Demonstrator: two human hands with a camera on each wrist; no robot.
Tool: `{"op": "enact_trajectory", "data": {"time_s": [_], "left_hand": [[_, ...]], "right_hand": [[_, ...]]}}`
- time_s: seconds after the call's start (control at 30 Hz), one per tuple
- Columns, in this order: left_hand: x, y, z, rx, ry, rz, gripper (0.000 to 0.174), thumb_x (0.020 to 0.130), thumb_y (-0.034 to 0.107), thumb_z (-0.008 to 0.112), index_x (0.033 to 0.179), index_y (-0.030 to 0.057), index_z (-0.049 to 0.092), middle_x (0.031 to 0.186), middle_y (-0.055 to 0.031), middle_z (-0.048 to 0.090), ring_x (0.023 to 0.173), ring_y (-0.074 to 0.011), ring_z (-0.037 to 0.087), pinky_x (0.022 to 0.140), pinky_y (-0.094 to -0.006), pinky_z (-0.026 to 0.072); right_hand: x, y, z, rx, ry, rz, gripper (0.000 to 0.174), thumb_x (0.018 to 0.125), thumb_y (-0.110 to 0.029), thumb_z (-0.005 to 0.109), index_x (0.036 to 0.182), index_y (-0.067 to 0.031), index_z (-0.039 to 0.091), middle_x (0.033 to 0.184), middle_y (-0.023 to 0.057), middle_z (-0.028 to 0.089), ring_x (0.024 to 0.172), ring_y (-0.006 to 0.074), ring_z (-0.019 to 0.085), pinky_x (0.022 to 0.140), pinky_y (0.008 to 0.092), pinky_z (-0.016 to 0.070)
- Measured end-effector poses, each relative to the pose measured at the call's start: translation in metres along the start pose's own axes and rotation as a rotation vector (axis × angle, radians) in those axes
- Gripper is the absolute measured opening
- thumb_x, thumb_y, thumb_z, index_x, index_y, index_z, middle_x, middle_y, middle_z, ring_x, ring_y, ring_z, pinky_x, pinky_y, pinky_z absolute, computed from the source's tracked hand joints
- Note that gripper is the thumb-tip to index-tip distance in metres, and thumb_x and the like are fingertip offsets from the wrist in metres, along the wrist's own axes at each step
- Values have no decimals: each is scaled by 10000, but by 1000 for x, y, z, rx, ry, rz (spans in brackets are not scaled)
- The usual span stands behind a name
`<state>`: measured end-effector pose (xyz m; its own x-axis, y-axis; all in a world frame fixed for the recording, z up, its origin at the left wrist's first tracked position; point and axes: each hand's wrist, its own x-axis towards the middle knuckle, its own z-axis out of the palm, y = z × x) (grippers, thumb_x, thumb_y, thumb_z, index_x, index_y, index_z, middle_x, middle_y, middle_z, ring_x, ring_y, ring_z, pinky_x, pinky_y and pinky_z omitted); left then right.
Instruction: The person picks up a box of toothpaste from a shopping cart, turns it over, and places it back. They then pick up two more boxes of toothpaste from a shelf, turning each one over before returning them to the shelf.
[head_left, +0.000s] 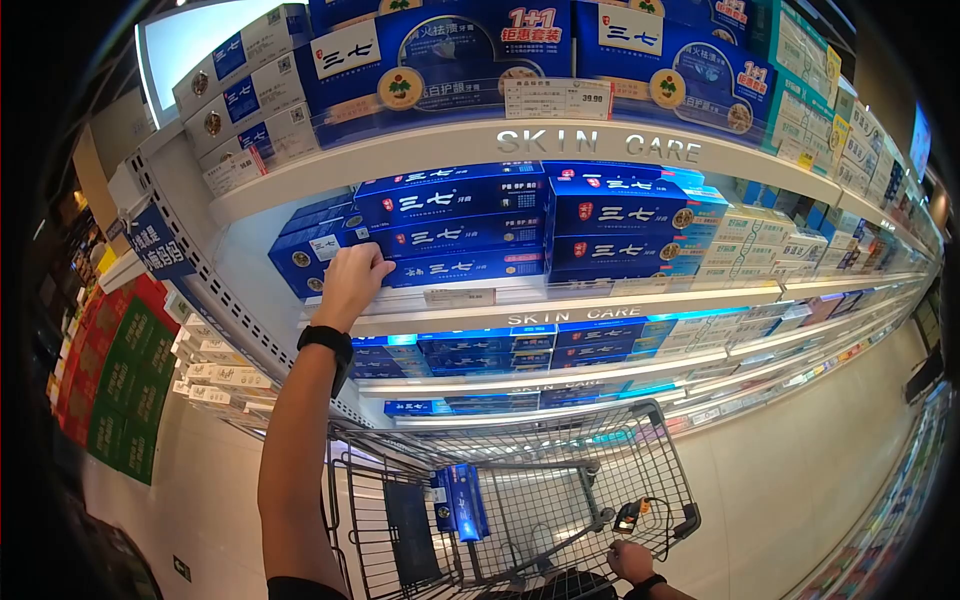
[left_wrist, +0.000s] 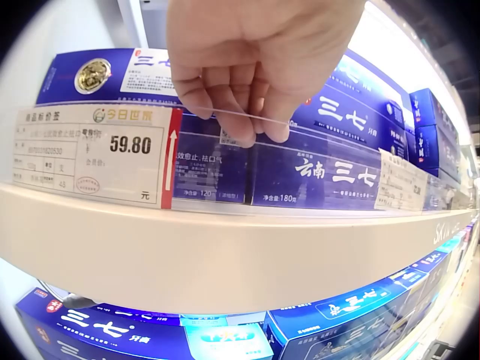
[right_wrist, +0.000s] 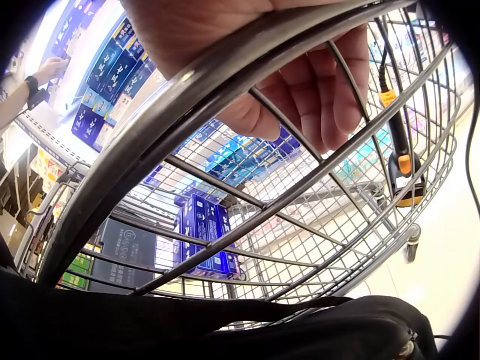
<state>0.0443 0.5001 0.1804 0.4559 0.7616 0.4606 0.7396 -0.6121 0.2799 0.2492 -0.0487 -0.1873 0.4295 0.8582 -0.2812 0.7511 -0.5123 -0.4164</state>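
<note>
Blue boxes (left_wrist: 322, 178), bold white lettering

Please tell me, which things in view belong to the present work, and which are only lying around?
Seemingly in the work:
left hand, at shelf boxes
right hand, on cart
blue pack inside

Seemingly not:
price tag
orange-black device
red-green display

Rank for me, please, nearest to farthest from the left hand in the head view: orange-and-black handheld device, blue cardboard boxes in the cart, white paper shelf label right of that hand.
1. Shelf label, just right.
2. Blue boxes, below, in the cart.
3. Handheld device, lower right.
</note>
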Motion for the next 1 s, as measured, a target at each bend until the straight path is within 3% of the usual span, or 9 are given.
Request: {"op": "enact_trajectory", "data": {"time_s": [0.33, 0.43, 1.0], "left_hand": [[1, -1, 1, 6, -6, -5, 209, 796, 186, 706, 734, -5, 648, 743, -190, 660, 711, -338, 641, 658, -407, 497], [2, -4, 4, -5, 33, 25, 197, 786, 148, 719, 728, -21, 637, 684, -198, 632, 629, -322, 611, 605, -376, 469], [-17, -19, -5, 11, 21, 7, 241, 804, 227, 697, 744, -2, 651, 730, -181, 660, 699, -335, 642, 658, -404, 501]], "right_hand": [[1, 2, 3, -7, -36, 31, 223, 811, -282, 595, 896, -99, 690, 776, 125, 685, 708, 313, 663, 629, 433, 528], [0, -2, -2, -17, -53, 45, 227, 814, -287, 597, 904, -101, 691, 780, 122, 687, 714, 311, 664, 633, 432, 528], [2, 0, -2, -2, -58, 43, 253, 798, -281, 596, 910, -74, 688, 757, 153, 681, 706, 324, 662, 642, 439, 532]]}}
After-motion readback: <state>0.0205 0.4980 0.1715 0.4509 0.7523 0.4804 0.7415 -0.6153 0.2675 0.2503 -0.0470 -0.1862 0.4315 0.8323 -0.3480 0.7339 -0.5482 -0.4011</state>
